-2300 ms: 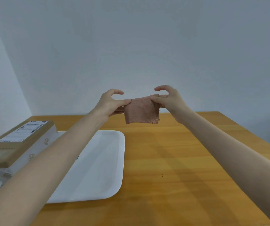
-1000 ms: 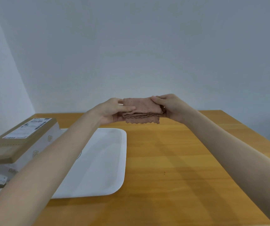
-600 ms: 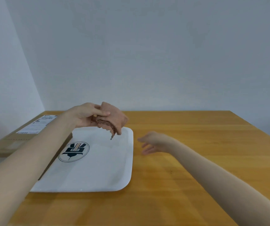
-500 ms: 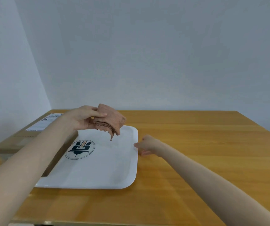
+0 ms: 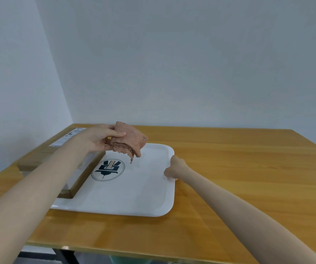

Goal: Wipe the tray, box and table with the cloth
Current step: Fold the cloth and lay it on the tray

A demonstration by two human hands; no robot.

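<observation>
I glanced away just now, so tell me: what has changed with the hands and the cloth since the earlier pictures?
The two hands folded the cloth. The right hand let go, dropped and took hold of the right edge of the tray. The left hand carried the folded cloth leftwards over the tray. The tray, box and table stayed put.

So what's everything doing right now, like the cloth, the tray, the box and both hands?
cloth, folded up, held in the air above the tray, not touching it
left hand, pinches the cloth
right hand, grips the tray's right rim
tray, flat on the table, logo showing
box, shut, lying flat at the tray's left side
table, carries the tray
</observation>
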